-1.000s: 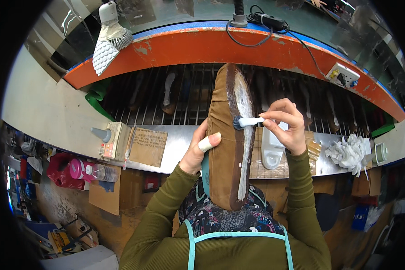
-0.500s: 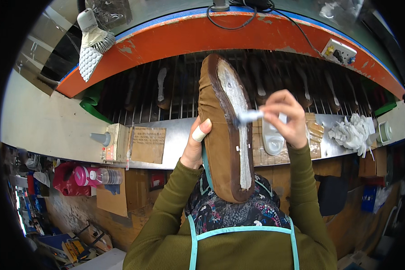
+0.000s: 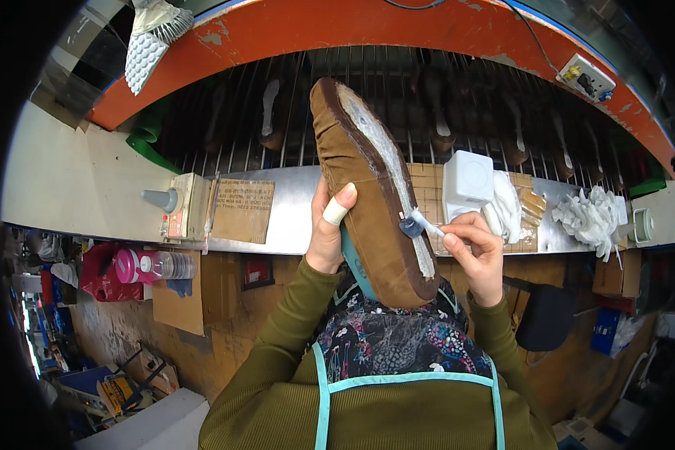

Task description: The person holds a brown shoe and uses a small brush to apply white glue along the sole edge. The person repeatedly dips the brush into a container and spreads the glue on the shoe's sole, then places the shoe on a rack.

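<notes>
A brown suede shoe upper (image 3: 345, 199) on a teal last (image 3: 358, 264) is held up in front of me, its underside turned to the right. A pale grey strip (image 3: 382, 154) runs down the middle of the underside, with a dark brown band around it. My left hand (image 3: 326, 229) grips the shoe's left side, a white wrap on its thumb. Between the thumb and fingers of my right hand (image 3: 478, 251) is a small brush (image 3: 425, 223) with a pale handle. Its dark head touches the underside near the lower end.
Behind the shoe, several more shoes (image 3: 270, 112) rest on a dark rack of metal rods under an orange beam (image 3: 315, 30). Along the metal ledge (image 3: 289, 217) are cardboard (image 3: 240, 211), a control box (image 3: 185, 202), a white square container (image 3: 469, 180) and crumpled white cloth (image 3: 589, 221).
My right hand has brought the brush down along the underside toward its lower end. The shoe has turned slightly, and the whole view has shifted.
</notes>
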Action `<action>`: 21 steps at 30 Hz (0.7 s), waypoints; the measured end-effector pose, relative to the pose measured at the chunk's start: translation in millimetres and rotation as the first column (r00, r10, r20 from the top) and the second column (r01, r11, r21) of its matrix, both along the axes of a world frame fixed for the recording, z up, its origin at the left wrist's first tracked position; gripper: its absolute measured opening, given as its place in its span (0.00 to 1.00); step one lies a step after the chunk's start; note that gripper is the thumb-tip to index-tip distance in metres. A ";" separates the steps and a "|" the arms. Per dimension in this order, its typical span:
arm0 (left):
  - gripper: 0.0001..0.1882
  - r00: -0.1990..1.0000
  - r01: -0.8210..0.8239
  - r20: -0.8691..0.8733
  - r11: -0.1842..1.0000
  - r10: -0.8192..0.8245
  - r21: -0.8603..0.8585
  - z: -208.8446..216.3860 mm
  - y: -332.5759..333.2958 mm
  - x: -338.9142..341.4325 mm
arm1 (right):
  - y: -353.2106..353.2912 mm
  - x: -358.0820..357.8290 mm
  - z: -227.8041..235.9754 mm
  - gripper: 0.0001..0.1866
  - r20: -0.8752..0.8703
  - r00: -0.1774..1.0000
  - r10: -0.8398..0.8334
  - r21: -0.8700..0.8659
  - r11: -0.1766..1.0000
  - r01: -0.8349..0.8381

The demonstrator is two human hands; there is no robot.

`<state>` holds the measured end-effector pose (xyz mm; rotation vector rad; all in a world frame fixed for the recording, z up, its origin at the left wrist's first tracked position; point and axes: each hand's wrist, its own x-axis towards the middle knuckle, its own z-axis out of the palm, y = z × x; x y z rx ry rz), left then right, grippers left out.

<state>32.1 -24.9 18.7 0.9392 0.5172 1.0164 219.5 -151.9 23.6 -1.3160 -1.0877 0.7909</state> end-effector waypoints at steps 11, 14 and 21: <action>0.37 1.000 0.007 0.011 0.999 -0.006 -0.033 1.3 0.4 1.7 | 31.7 -3.3 6.1 0.08 0.256 0.949 -0.183 0.164 0.976 0.144; 0.37 0.999 0.007 -0.035 1.000 -0.007 0.015 2.8 2.1 4.4 | 39.0 1.2 7.7 0.07 0.327 0.919 -0.220 0.205 0.966 0.158; 0.37 0.999 0.028 -0.016 1.000 -0.028 0.008 7.0 7.2 8.2 | 56.0 9.2 10.9 0.07 0.362 0.884 -0.296 0.340 0.925 0.170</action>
